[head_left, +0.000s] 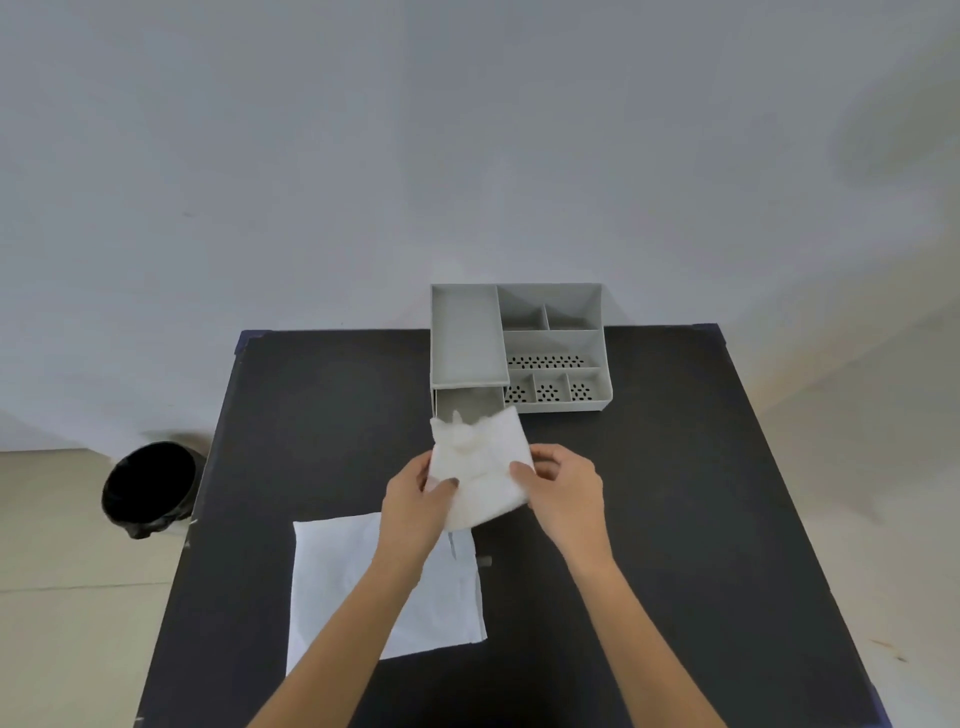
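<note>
Pinching a white tissue (483, 467) from both sides: left hand (415, 499) curled on the near-left edge with thumb on top, right hand (563, 493) gripping the right edge with fingers bent round it. Held in the air over the black table (675, 519), just in front of the grey organizer (550, 343), with the crumpled far edge reaching the mouth of the open drawer (467, 402) at the organizer's lower left. Probably being shaped for that drawer, to wipe it or to go inside; cannot tell which. To do it well: hold light, even tension between the two pinches so the thin paper neither tears nor sags. Fold or bunch to something narrower than the drawer mouth before moving forward. Lead with the far edge, low and level, and steady the organizer if it starts to slide back. Avoid dragging across the flat white sheet (337, 582) lying on the table under the left forearm. Black bin (148, 488) on the floor to the left, well apart.
</note>
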